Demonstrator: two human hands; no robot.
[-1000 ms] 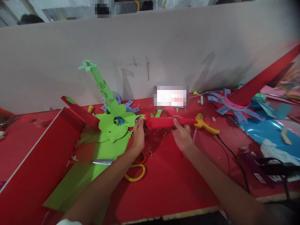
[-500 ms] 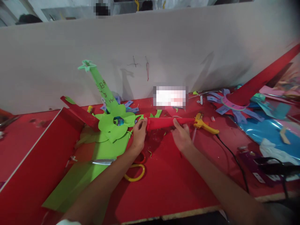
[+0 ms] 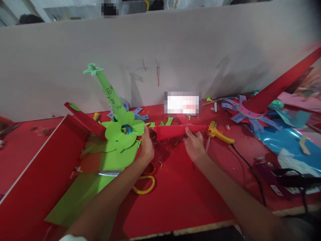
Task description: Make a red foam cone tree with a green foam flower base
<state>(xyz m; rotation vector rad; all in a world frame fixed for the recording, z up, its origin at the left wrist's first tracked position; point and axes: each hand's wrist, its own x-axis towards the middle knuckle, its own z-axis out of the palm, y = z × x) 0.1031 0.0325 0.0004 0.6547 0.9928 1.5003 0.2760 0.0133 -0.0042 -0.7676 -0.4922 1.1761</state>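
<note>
My right hand [image 3: 194, 144] pinches a long, narrow red paper cone [image 3: 170, 132], which lies level above the table with its wide end to the left. Beside that wide end is my left hand [image 3: 147, 144], its thumb raised and apart from the other fingers, which are partly hidden. It is close to the edge of a green paper flower [image 3: 114, 134] with a hole in its middle. Behind the flower leans a green paper tube [image 3: 110, 92] with writing and a star-shaped top. A yellow glue gun [image 3: 220, 135] lies just past the cone's narrow tip.
Scissors [image 3: 145, 185] with yellow and red handles lie by my left forearm, over green sheets [image 3: 82, 197]. At left stands a red box-like panel [image 3: 42, 167]. On the right are another red cone [image 3: 283, 83], a blue sheet [image 3: 273, 140] and a black cord [image 3: 250, 167].
My left hand has let go of the cone's wide end and shifted slightly left, with its fingers parting. My right hand still holds the cone in the same place.
</note>
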